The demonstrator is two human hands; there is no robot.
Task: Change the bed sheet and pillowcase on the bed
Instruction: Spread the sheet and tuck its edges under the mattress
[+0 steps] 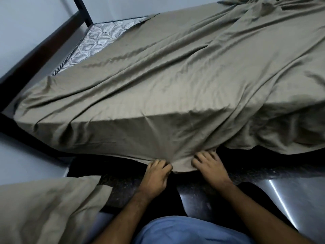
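An olive-brown bed sheet (175, 81) lies wrinkled over most of the mattress and hangs down its near side. The striped mattress (98, 39) shows bare at the far left corner. My left hand (156, 175) grips the sheet's lower hem, fingers curled into the cloth. Just to the right, my right hand (209, 164) holds the same hem, fingers bent over the fabric edge. The cloth fans out in tight creases from between the two hands. A pillow in a matching olive case (45, 208) lies at the lower left.
A dark wooden bed frame (33, 55) runs along the left side with a post (82, 9) at the far corner against a pale wall. Dark speckled floor (126, 187) lies under my arms. A shiny floor patch (281, 196) is at the right.
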